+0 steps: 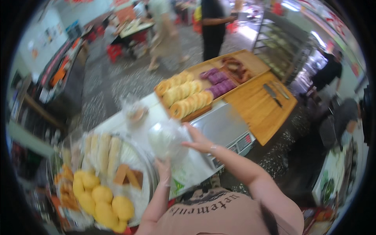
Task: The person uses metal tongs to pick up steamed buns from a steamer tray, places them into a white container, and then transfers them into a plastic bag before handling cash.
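Note:
A clear plastic bag (166, 139) with something pale inside is held over the white table, its contents blurred. My left hand (163, 170) grips its lower edge. At the bag's right side, my right hand (198, 139) holds it between thumb and fingers. Just beyond my right hand lies the steel plate of a digital scale (221, 122). To the left of my left hand, a round tray (148, 167) carries long pale rolls (104, 152), yellow dough-like buns (102, 202) and brown slabs (129, 175).
A wooden tray (199, 69) holds rows of ring-shaped yellow bread (191, 104), purple rolls (218, 82) and brown bread (238, 70). A knife (272, 95) lies on a wooden board (255, 107). Another plastic bag (135, 111) sits on the table's far edge. Several people are around.

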Motion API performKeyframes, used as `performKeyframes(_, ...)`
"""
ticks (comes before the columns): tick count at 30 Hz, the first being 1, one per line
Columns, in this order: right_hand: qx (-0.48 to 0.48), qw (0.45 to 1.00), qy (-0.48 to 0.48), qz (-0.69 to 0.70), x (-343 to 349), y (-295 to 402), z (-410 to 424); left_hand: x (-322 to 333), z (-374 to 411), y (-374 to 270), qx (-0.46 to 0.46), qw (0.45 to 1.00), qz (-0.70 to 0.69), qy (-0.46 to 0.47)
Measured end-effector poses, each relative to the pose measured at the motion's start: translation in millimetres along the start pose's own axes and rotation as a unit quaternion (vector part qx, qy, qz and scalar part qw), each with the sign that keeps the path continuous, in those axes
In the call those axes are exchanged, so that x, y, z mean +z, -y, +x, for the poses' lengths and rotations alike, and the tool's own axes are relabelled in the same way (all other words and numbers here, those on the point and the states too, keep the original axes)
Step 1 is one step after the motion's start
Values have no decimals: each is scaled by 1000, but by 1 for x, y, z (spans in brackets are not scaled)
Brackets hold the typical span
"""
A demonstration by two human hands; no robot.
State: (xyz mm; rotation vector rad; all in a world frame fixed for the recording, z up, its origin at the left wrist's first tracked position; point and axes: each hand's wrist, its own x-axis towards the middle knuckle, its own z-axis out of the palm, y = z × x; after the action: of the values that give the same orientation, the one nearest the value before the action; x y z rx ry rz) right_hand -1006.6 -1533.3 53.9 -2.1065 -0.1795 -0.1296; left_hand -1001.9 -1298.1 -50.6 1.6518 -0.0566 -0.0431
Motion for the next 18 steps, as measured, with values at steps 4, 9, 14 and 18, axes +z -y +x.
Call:
performKeyframes(4, 174, 981, 32, 76, -14, -10, -138, -21, -52, -44, 102, 971, 212, 39)
performKeyframes(9, 319, 939, 114, -57, 36, -68, -275, -67, -61, -88, 174, 872, 456, 20)
performKeyframes(14, 235, 970, 37, -51, 74, -110, -271, -76, -47, -81, 121, 862, 491, 42)
performKeyframes(18, 272, 949, 126, -93, 82, -93, -194, -77, -46, -67, 90, 870, 483, 34)
